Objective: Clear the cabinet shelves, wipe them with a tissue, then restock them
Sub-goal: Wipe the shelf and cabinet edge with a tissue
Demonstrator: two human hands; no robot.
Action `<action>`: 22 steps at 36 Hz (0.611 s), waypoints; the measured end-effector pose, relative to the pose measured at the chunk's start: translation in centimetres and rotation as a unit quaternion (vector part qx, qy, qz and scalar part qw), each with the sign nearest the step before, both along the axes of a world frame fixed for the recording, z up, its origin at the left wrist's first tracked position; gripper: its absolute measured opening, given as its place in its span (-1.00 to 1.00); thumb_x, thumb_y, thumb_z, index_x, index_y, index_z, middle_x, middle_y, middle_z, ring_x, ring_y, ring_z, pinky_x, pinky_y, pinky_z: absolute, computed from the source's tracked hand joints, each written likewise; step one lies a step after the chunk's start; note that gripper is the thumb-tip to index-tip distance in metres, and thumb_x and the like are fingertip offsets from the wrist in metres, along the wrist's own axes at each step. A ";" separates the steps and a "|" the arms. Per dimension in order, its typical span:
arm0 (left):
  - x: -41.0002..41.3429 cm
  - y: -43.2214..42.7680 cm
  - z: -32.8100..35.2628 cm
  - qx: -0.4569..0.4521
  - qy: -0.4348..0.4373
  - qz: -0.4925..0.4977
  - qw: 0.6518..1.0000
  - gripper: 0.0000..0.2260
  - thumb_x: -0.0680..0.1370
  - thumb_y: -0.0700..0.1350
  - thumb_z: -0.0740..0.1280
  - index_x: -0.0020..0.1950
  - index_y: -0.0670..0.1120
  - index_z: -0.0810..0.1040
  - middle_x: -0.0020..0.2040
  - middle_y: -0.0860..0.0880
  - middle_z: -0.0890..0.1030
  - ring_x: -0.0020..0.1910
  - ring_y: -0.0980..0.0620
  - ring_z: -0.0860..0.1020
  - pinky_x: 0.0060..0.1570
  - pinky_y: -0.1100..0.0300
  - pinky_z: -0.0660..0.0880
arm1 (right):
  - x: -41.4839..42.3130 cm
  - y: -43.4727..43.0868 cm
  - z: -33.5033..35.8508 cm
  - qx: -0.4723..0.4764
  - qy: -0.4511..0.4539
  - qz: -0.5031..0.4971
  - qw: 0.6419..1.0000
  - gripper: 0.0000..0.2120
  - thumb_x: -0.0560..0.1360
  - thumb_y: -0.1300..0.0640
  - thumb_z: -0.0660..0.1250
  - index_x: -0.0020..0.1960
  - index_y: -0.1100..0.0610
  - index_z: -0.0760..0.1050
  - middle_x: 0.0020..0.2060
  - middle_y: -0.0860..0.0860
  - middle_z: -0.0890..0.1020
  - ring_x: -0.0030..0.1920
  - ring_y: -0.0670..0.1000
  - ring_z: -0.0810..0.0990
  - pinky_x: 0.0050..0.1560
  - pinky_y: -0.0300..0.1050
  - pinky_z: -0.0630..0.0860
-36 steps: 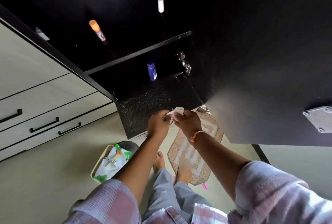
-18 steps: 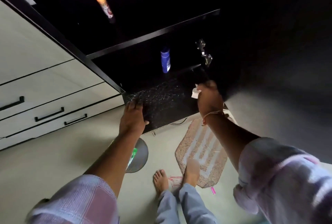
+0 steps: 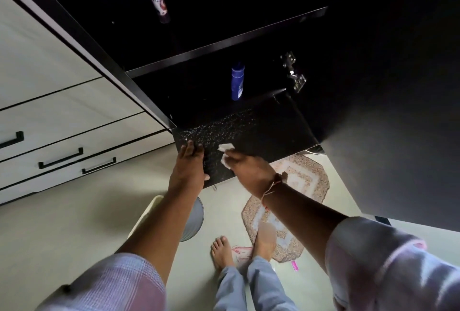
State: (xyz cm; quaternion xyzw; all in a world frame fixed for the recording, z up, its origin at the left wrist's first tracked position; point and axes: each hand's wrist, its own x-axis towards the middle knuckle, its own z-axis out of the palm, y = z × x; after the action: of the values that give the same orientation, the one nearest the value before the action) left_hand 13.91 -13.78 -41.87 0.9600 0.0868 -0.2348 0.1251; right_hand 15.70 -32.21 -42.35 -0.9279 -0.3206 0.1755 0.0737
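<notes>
Patterned rug [image 3: 302, 181], drawers [image 3: 62, 121] at left

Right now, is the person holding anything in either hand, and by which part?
The right hand holds a crumpled white tissue, bunched under its fingers against the speckled black shelf. The left hand holds nothing; it rests on the shelf's front edge.

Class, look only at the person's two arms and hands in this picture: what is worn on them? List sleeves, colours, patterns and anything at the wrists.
Both forearms are bare. The left sleeve is pushed up, in pale pink and white fine check. The right sleeve is the same pale pink and white fabric, also pushed up. The right hand has a thin thread band tied at the wrist; the left hand wears nothing visible.
</notes>
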 end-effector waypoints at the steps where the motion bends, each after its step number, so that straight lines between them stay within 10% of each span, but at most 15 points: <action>1: 0.0 0.1 0.0 0.000 0.000 -0.001 1.000 -0.15 0.42 -0.08 0.51 0.58 -0.09 0.10 0.59 -0.15 0.03 0.56 -0.18 0.04 0.50 0.05 0.07 | 0.0 0.1 -0.1 -0.006 0.001 0.020 1.000 -0.66 0.67 0.15 0.05 0.40 0.08 0.39 0.44 -0.01 0.41 0.14 0.12 0.65 0.10 0.03 0.61; 13: -0.1 0.4 -0.5 -0.019 -0.011 0.010 1.000 -0.16 0.39 -0.09 0.53 0.56 -0.06 0.15 0.59 -0.13 0.05 0.56 -0.18 0.04 0.49 0.03 0.09 | 8.9 -6.6 0.4 -0.029 -0.120 -0.320 0.939 -0.72 0.64 0.28 0.08 0.24 0.23 0.49 0.11 0.21 0.63 0.10 0.18 0.64 0.08 0.05 0.60; 22: -0.3 0.3 -0.4 -0.026 -0.011 0.021 0.999 -0.15 0.41 -0.10 0.52 0.57 -0.05 0.12 0.60 -0.11 0.02 0.57 -0.15 0.01 0.49 0.05 0.07 | 5.3 3.4 0.2 0.062 -0.034 -0.066 0.995 -0.55 0.62 0.28 0.07 0.49 0.14 0.30 0.43 0.13 0.42 0.39 0.13 0.42 0.32 -0.02 0.45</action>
State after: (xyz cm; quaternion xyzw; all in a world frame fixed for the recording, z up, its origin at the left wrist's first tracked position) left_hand 13.62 -13.48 -42.27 0.9569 0.0994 -0.2240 0.1558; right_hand 21.03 -28.78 -42.18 -0.9460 -0.2715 0.1186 0.1320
